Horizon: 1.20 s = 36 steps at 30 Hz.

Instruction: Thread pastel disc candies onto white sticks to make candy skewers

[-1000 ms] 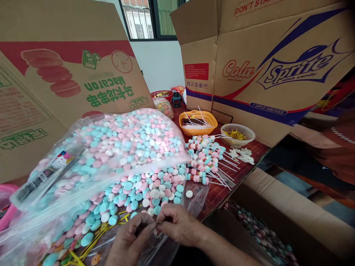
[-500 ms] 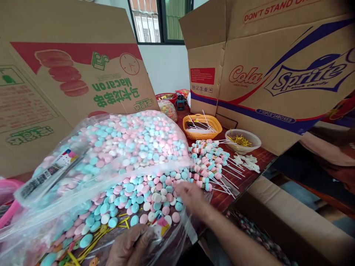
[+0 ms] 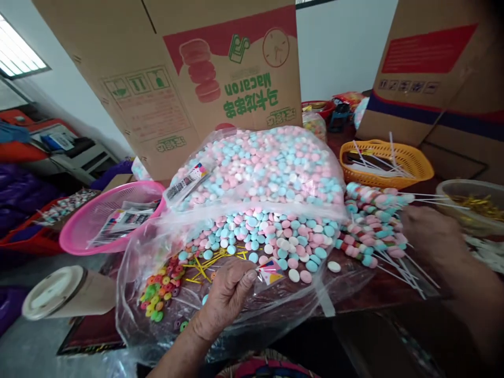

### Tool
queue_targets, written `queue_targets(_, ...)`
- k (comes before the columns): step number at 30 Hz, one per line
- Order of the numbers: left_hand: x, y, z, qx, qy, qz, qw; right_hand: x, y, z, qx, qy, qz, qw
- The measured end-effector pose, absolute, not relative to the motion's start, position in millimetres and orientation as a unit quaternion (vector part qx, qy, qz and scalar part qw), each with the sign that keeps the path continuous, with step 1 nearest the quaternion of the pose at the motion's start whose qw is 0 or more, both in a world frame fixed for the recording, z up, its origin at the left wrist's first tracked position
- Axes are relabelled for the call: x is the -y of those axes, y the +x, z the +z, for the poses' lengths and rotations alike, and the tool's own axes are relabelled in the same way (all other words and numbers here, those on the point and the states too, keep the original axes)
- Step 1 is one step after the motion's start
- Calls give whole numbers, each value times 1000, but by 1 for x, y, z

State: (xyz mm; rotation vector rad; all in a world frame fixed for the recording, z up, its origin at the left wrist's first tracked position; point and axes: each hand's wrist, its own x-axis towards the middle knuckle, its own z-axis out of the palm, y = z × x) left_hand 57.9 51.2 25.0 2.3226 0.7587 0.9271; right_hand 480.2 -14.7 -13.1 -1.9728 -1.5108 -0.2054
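Observation:
My left hand [image 3: 226, 296] is closed in a pinch on a small clear wrapper with a coloured printed label [image 3: 270, 273], resting on the plastic sheet at the near edge of a heap of pink, blue and white round candies [image 3: 271, 241]. My right hand [image 3: 427, 231] reaches out to the right, over the pile of candy skewers [image 3: 372, 223] on white sticks; its fingers are blurred and point toward the clear bowl of gold twist ties [image 3: 470, 205]. A large clear bag of the same candies [image 3: 260, 168] lies behind the heap.
A "Macaron" cardboard box [image 3: 185, 79] stands at the back, another box [image 3: 437, 68] at right. An orange basket [image 3: 388, 163] holds white sticks. A pink basket [image 3: 110, 215] and a lidded paper cup [image 3: 63, 294] lie at left. Ring candies [image 3: 161, 289] and loose gold ties sit near my left hand.
My hands parted from working together. The right hand swung out over the skewers toward the bowl. The left hand kept the wrapper. The view turned left, bringing in the pink basket and cup.

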Motion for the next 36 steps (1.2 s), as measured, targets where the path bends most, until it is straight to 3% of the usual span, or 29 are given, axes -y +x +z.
queue_targets(2,-51,56,27,-273,861,341,262,28,448,-11,522,-757,-25,392)
queue_targets(5,-50,61,29,-255,871,319,273,36,372,-5,359,-681,260,583)
queue_targets(9,-45,67,29,-271,875,287,279,25,278,9,308,-551,488,603)
queue_targets(13,-38,61,27,-297,866,266,302,12,229,19,358,-503,562,551)
queue_targets(17,-35,55,24,-325,824,261,383,6,212,13,308,-522,549,576)
queue_targets(21,-36,48,19,-329,830,275,356,10,228,11,382,-589,500,508)
queue_targets(27,-42,34,17,-280,821,347,356,35,290,33,610,-640,210,417)
queue_targets(36,-47,27,38,-224,839,326,375,36,316,58,765,-546,-43,339)
